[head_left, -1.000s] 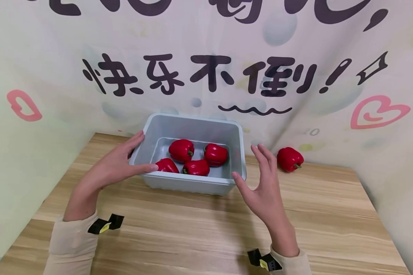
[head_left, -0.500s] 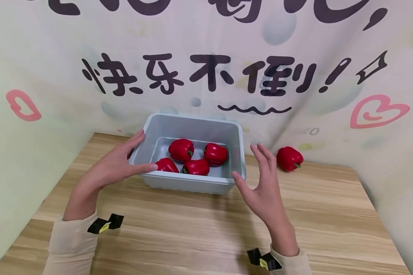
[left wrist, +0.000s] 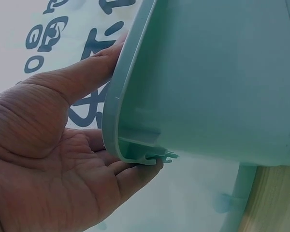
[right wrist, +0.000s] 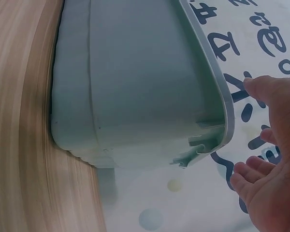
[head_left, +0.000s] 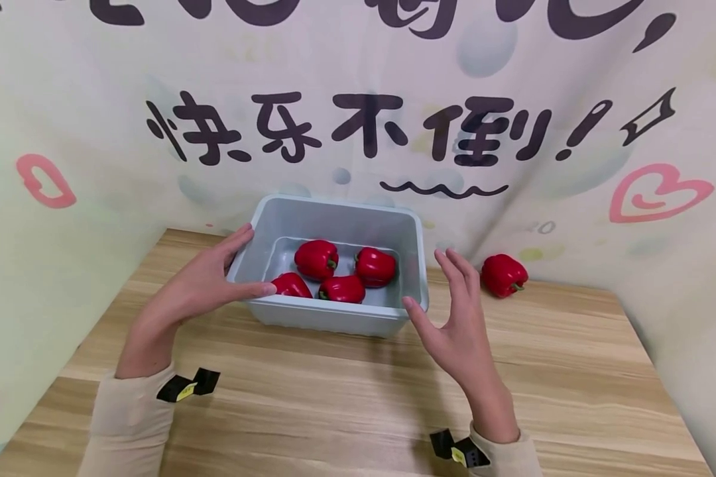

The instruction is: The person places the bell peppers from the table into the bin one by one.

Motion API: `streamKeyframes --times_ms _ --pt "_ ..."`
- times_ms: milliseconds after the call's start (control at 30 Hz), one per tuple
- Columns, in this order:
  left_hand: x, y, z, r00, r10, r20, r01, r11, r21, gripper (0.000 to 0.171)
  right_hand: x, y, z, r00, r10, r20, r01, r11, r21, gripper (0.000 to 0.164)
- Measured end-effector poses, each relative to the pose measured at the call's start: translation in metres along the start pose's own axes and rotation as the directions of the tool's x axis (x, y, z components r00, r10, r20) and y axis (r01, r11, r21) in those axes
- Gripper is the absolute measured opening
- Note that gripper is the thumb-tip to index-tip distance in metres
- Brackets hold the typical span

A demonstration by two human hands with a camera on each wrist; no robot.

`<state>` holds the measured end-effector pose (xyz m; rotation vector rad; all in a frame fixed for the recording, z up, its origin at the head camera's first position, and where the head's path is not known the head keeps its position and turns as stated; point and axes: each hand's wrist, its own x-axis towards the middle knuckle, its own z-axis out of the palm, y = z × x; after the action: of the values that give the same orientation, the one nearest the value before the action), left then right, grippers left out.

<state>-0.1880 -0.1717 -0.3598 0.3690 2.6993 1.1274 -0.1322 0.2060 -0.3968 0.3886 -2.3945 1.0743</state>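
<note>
A light grey-blue plastic bin (head_left: 328, 319) stands on the wooden table in the head view. Several shiny red bell peppers lie inside it, among them one bell pepper (head_left: 316, 259) toward the back and another (head_left: 375, 266) at the right. My left hand (head_left: 199, 281) holds the bin's left front corner, thumb at the front rim and fingers along the side rim. In the left wrist view, fingertips of the left hand (left wrist: 67, 140) meet the rim's underside. My right hand (head_left: 456, 324) is spread beside the right front corner; the right wrist view shows this hand (right wrist: 275, 159) apart from the rim.
One more red bell pepper (head_left: 504, 275) lies on the table (head_left: 310, 404), right of the bin near the back edge. Behind the table hangs a pale printed backdrop (head_left: 346, 59) with dark characters. Black-and-yellow tags (head_left: 185, 387) sit at both sleeve cuffs.
Hands, bin and peppers keep their places relative to one another. Only a slight shift of the whole head view shows.
</note>
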Motion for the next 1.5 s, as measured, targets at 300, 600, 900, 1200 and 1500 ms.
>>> streamKeyframes --times_ms 300,600,900,1200,1500 --pt "0.003 0.003 0.001 1.000 -0.007 0.005 0.007 1.000 0.003 0.113 -0.001 0.002 -0.001 1.000 0.009 0.007 -0.009 1.000 -0.003 0.082" --pt "0.001 0.000 -0.002 1.000 0.000 0.008 0.000 1.000 0.012 0.113 0.001 0.004 -0.002 1.000 0.000 0.004 0.000 1.000 -0.009 0.082" --pt "0.003 -0.001 -0.001 1.000 -0.005 0.011 0.004 1.000 0.022 0.113 0.000 0.014 -0.001 0.999 -0.015 -0.040 0.016 1.000 0.001 0.079" --pt "0.005 -0.001 -0.002 1.000 0.006 0.017 -0.006 1.000 0.024 0.112 -0.002 0.031 -0.010 0.994 0.027 -0.108 -0.023 0.999 0.043 0.080" --pt "0.003 -0.001 -0.002 0.999 0.026 0.023 -0.026 1.000 0.010 0.111 -0.007 0.045 -0.014 0.985 0.061 -0.161 -0.050 0.996 0.071 0.076"
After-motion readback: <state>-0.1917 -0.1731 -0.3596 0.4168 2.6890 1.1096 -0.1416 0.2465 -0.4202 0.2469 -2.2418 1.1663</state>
